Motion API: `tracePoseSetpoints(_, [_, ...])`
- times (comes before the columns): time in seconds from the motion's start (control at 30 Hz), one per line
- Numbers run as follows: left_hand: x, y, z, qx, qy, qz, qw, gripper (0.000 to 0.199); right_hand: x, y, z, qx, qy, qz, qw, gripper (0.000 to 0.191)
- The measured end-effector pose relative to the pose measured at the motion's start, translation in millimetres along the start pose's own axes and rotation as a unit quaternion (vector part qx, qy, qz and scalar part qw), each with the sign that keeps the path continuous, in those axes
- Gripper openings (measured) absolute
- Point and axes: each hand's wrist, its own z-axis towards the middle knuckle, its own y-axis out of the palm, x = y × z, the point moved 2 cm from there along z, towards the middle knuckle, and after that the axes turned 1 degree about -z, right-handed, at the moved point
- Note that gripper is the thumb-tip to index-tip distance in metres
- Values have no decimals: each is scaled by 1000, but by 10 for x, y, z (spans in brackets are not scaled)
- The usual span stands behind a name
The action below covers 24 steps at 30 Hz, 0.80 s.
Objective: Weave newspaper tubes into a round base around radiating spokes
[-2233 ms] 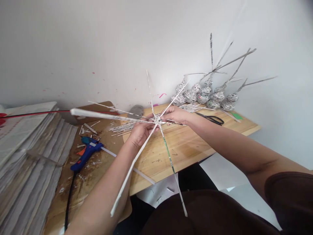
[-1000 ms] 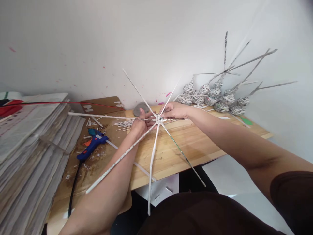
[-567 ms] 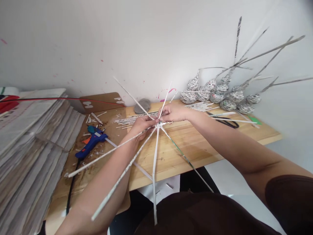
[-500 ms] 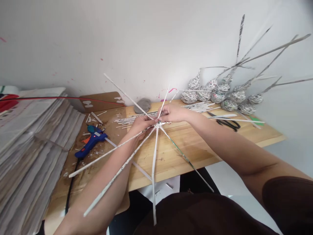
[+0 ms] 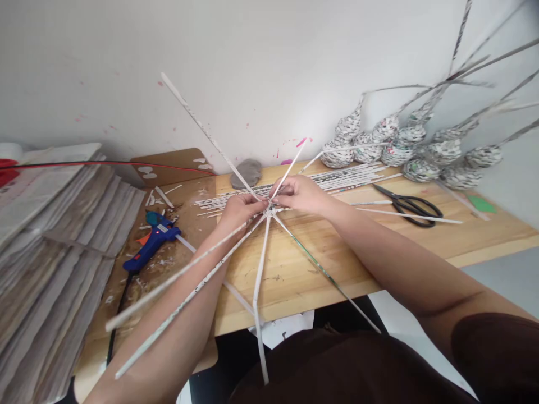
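Left fingers (image 5: 256,208) and right fingers (image 5: 283,200): pinched together on paper-stick frame (image 5: 269,212). Frame's centre: lay between both sets, just bodyward, equally near; spokes (image 5: 261,258) radiated outward, no single long axis.

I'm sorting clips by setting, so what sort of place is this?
Probably a craft workspace: there's a glue gun, scissors and woven paper shapes near the wall.
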Motion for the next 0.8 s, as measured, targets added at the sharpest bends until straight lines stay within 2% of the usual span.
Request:
tracePoseSetpoints(0.1, [18,-29,10,-4,28,82,996,31,41,9,2,25,1,17,1000,7])
tracePoseSetpoints(0.27, [13,-11,-18,-31,13,38,999,39,22,11,-8,23,15,50,998,5])
tracePoseSetpoints(0.5, [162,11,-82,4,23,116,993,37,-5,-7,-26,37,4,-20,999,11])
tracePoseSetpoints(0.63, [122,11,-74,-1,15,70,997,35,-16,-13,-33,70,-1,-68,995,18])
tracePoseSetpoints(0.8, [43,54,-90,-19,-15,-41,999,38,-69,1,-57,90,-5,-89,992,15])
